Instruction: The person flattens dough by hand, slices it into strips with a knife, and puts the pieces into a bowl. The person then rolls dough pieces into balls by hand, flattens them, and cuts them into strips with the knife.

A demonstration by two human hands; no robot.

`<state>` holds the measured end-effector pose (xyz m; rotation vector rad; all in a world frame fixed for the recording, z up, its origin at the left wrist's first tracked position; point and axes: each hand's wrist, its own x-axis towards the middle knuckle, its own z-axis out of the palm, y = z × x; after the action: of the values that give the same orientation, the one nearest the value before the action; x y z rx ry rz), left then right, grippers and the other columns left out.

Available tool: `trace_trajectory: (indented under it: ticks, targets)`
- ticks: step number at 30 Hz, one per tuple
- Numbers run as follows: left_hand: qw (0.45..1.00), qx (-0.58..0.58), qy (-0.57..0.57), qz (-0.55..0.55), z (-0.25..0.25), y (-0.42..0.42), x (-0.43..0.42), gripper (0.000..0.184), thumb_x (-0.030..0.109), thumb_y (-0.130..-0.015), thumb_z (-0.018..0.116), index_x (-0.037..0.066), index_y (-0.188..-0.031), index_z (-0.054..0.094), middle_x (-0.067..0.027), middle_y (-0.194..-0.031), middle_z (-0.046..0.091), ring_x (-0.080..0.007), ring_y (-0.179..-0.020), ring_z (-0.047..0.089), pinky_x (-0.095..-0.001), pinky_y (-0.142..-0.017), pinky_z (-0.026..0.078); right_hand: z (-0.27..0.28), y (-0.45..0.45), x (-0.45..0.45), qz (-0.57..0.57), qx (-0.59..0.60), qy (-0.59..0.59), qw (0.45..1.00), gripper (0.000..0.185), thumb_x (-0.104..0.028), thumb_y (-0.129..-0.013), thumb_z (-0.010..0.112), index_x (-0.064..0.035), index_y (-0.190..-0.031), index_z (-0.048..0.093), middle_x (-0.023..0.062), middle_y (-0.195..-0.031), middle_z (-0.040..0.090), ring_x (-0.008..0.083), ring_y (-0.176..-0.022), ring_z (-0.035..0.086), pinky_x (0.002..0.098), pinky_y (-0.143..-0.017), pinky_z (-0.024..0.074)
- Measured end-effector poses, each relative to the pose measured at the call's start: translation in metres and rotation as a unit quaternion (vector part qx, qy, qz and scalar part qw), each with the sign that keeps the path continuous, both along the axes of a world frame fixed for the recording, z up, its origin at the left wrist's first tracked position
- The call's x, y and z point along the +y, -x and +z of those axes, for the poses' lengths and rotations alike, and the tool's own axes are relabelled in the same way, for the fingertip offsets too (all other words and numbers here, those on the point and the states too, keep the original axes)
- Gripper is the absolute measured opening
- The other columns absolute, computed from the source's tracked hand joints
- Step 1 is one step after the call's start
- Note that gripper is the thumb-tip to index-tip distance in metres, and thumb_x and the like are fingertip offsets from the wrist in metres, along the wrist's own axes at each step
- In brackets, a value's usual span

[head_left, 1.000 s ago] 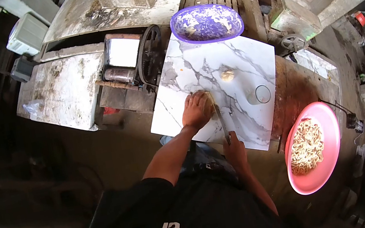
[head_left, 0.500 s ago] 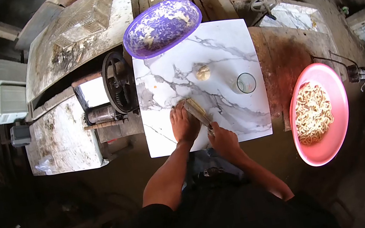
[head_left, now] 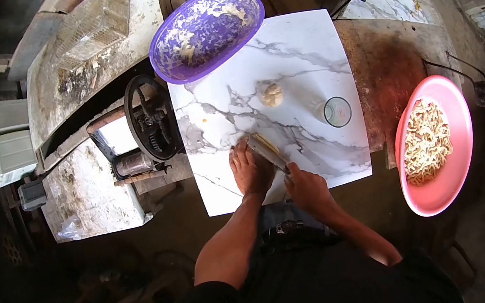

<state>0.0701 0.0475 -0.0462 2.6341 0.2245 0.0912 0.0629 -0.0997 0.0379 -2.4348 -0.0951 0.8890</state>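
Note:
My right hand (head_left: 309, 188) is wrapped round the handle of a knife (head_left: 268, 152), whose wide blade slants up and left over the marble-patterned board (head_left: 223, 187). Along the blade's right side shows a pale yellow strip of dough (head_left: 266, 143). My left hand (head_left: 250, 169) lies beside the blade on its left, fingers pointing forward and resting low; whatever is under the palm is hidden. Farther up the board sits a small round lump of dough (head_left: 272, 95), with a clear glass (head_left: 337, 112) to its right.
A purple basin (head_left: 207, 33) smeared with dough overlaps the board's back left corner. At the left stands a machine with a black wheel (head_left: 151, 118). A pink basin (head_left: 460, 139) holding many short dough strips is at the right. Behind it hangs a cable.
The head view has turned and shifted, so the board now appears straighter. The knife blade has swung from nearly upright to slanting left, close against my left hand.

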Motion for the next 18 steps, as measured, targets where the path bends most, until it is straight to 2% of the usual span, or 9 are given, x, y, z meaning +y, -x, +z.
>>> trace_trajectory:
  ticks: [3, 10, 13, 15, 18]
  targets:
    - [1.000, 0.020, -0.011, -0.002, -0.003, 0.000, 0.001, 0.061, 0.022, -0.072, 0.067, 0.000, -0.124, 0.042, -0.0097, -0.133, 0.042, -0.0293, -0.131, 0.035, -0.0480, -0.112, 0.022, 0.011, -0.014, 0.003, 0.010, 0.018, 0.015, 1.000, 0.028, -0.026, -0.089, 0.054, -0.0066, -0.107, 0.046, 0.0221, -0.082, 0.066, 0.0425, -0.078, 0.064, 0.0549, -0.068, 0.0486]
    - [1.000, 0.013, -0.017, 0.000, -0.003, 0.002, 0.000, 0.059, 0.023, -0.073, 0.066, -0.002, -0.122, 0.043, -0.0112, -0.132, 0.042, -0.0307, -0.130, 0.036, -0.0481, -0.112, 0.022, 0.009, -0.013, 0.014, -0.012, 0.034, 0.031, 0.999, 0.024, -0.025, -0.090, 0.052, -0.0082, -0.106, 0.046, 0.0225, -0.080, 0.066, 0.0437, -0.076, 0.064, 0.0547, -0.068, 0.0483]
    - [1.000, 0.014, -0.019, -0.005, -0.001, 0.000, 0.002, 0.058, 0.022, -0.074, 0.067, 0.001, -0.122, 0.044, -0.0109, -0.131, 0.043, -0.0306, -0.129, 0.038, -0.0485, -0.111, 0.024, 0.012, -0.011, 0.011, -0.039, 0.042, 0.029, 0.998, 0.023, -0.026, -0.090, 0.051, -0.0092, -0.106, 0.046, 0.0233, -0.083, 0.066, 0.0437, -0.080, 0.064, 0.0546, -0.071, 0.0477]
    - [0.999, -0.029, 0.008, -0.017, -0.002, 0.001, 0.004, 0.058, 0.023, -0.074, 0.068, 0.005, -0.123, 0.044, -0.0101, -0.131, 0.044, -0.0301, -0.128, 0.039, -0.0489, -0.110, 0.024, 0.011, -0.002, 0.003, -0.041, 0.025, 0.038, 0.998, 0.031, -0.023, -0.087, 0.058, -0.0097, -0.113, 0.048, 0.0234, -0.078, 0.065, 0.0435, -0.075, 0.064, 0.0531, -0.068, 0.0487]
    - [0.998, -0.034, 0.037, -0.023, -0.002, 0.000, 0.005, 0.054, 0.023, -0.077, 0.066, 0.008, -0.123, 0.044, -0.0095, -0.131, 0.045, -0.0296, -0.127, 0.040, -0.0495, -0.110, 0.024, 0.015, 0.012, -0.011, -0.044, 0.030, 0.053, 0.997, 0.030, -0.023, -0.087, 0.057, -0.0102, -0.113, 0.050, 0.0232, -0.078, 0.065, 0.0435, -0.075, 0.063, 0.0531, -0.068, 0.0486]
